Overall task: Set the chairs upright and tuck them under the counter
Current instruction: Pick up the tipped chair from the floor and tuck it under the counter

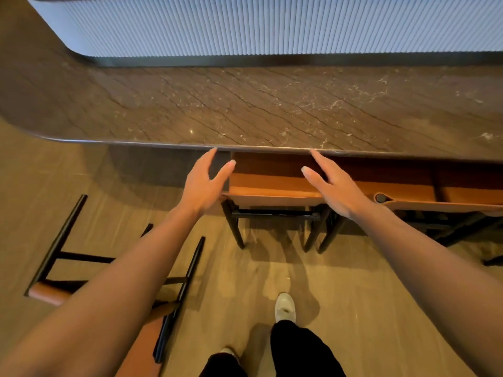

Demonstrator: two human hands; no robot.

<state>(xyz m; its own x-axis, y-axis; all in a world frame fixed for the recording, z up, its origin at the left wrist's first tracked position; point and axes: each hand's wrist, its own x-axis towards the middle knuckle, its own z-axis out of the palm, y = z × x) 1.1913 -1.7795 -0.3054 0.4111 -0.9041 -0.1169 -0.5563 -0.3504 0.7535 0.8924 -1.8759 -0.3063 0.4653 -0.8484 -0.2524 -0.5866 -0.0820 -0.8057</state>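
Upright chair (275,193): tan seat, black legs, tucked partly under the desk (245,110) edge, front centre. Second upright chair (441,197): just beside it on the right, likewise tucked. Fallen chair (109,281): on its side on the wooden floor (353,281), lower left, well apart from the desk. Left hand (202,183) and right hand (333,186): fingers straight and spread, gripping nothing, above the first chair's seat. White shoe (284,307): on the floor below.
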